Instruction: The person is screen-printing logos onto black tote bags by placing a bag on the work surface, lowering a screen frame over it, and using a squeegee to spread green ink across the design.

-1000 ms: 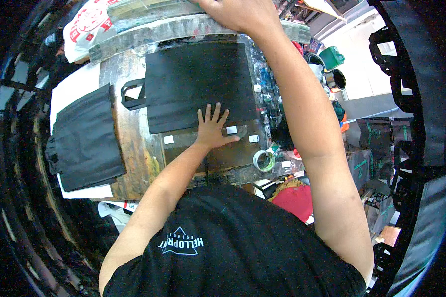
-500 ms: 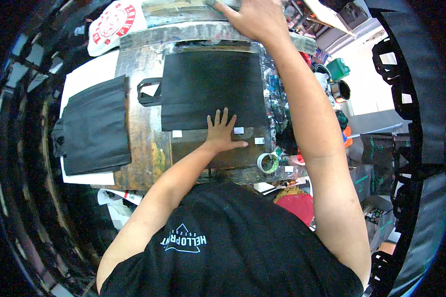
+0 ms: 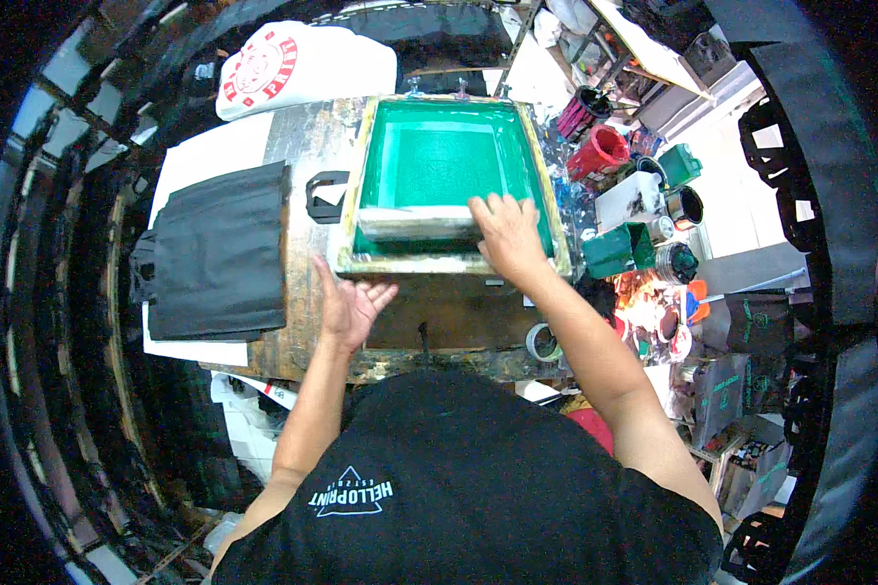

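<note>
Pressing flat at five o'clock, the spread right hand (image 3: 505, 234) steadies the green-meshed wooden printing screen (image 3: 447, 180); the left hand (image 3: 349, 304) is held open, empty, at seven o'clock.

white bag with red round print (image 3: 298, 68), table's far-left corner

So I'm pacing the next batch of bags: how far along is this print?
Done: the green-meshed screen frame lies flat on the worn wooden table, with a black handle sticking out from under its left edge. In hand: the right hand rests on the squeegee at the near end; the left hand is open by the frame's corner. Left: another black bag waits alongside.
</note>
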### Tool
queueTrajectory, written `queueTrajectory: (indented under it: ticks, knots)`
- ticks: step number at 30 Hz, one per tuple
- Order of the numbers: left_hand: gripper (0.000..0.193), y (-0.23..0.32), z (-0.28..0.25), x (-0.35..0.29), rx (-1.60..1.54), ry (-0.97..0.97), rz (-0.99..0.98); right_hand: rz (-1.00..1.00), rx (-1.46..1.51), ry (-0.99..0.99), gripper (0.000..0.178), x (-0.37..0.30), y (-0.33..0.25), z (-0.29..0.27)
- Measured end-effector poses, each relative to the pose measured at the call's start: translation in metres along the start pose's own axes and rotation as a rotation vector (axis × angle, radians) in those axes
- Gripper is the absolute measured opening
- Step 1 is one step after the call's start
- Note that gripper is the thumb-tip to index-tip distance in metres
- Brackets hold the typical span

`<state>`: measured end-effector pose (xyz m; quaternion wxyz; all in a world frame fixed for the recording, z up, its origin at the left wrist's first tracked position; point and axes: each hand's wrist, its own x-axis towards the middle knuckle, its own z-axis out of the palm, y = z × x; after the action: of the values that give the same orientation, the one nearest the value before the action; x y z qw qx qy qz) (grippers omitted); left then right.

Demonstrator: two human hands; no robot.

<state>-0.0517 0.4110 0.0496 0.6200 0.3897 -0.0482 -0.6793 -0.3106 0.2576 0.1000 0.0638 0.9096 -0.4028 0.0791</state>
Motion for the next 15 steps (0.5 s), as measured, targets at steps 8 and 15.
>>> queueTrajectory:
  ticks: [8, 15]
  knots:
    - [0.125, -0.036, -0.045, 0.024, 0.068, 0.088, -0.133, 0.098, 0.191, -0.186, 0.063, 0.009, 0.014, 0.028]
    - [0.127, -0.044, -0.055, 0.034, 0.059, 0.107, -0.173, 0.066, 0.134, -0.274, 0.060, -0.018, -0.016, 0.047]
